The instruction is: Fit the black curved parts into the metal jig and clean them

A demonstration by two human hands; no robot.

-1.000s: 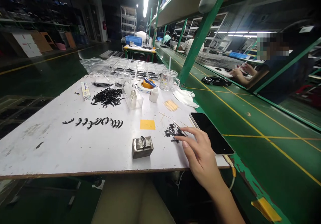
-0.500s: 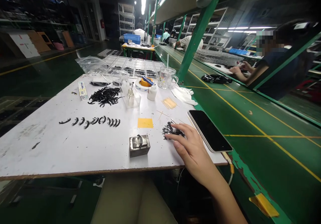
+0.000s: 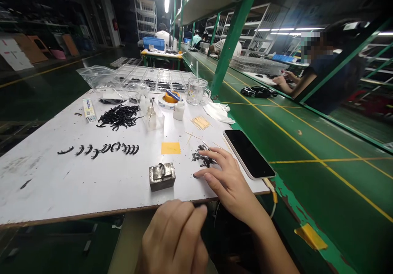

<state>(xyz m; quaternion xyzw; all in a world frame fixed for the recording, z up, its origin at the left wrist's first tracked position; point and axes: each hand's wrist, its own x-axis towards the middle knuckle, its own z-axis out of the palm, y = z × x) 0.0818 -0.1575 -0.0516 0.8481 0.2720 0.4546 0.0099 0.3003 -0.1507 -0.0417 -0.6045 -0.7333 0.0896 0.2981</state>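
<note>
Head view showed your white work board [image 3: 61,184], scuffed and flat, butted against the green conveyor belt [image 3: 307,143] with its yellow lines, in a dim hall of racks and strip lights where another person [image 3: 325,73] sat across the belt. Your right hand [image 3: 227,180] lay palm down near the board's front edge, fingers [image 3: 211,156] spread apart and gripping nothing, the tips resting on the small heap of tiny black parts [image 3: 199,159]. Your left hand [image 3: 175,241] hung below the board's edge, loosely curled, and I could not tell whether it held anything. A dark glossy phone [image 3: 248,153] lay just beside your right hand at the board's corner. A small dull metal block [image 3: 161,175] sat near the heap on its left, with a yellow square sticker [image 3: 171,148] behind it. Farther left a row of curved black pieces [image 3: 101,148] lay in line, a larger tangled pile [image 3: 118,116] behind them, and thin wooden sticks [image 3: 200,122] fanned out near a clear glass mug [image 3: 195,91].
</note>
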